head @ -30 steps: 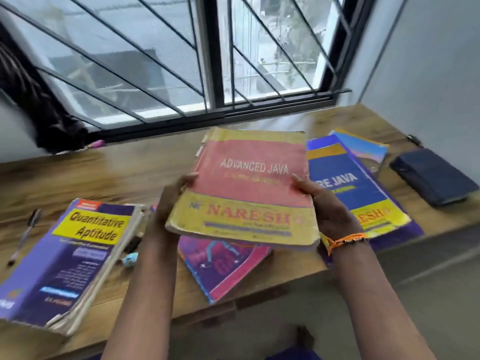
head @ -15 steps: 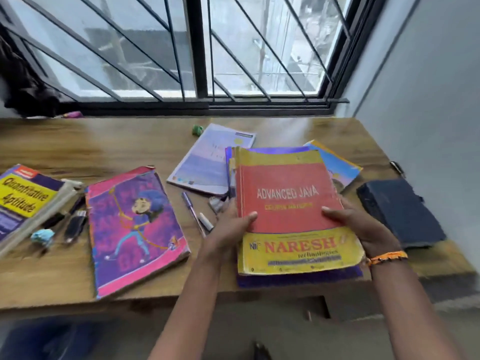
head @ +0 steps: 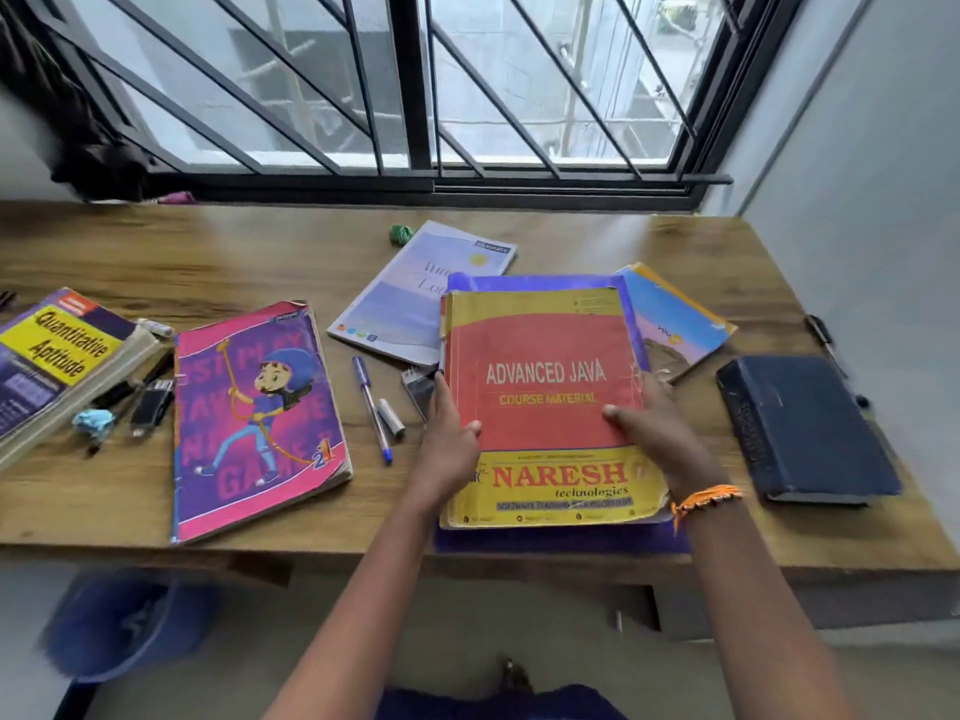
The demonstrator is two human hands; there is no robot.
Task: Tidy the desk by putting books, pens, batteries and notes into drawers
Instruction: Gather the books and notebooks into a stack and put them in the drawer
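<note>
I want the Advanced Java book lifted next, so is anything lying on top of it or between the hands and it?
Nothing visible. The left hand and right hand already grip the Advanced Java book by its side edges, and only their thumbs rest on its cover. It lies topmost on a purple book.

Counter [head: 270, 262] was wood-grain w/ a slight sheen. Advanced Java book [head: 545, 407] had a worn, matt paper cover, edges frayed. Pink cartoon notebook [head: 254, 423] looked glossy, corners scuffed. Dark blue book [head: 810, 433] had a matt, textured cover. Pen [head: 371, 407] was plastic.
</note>
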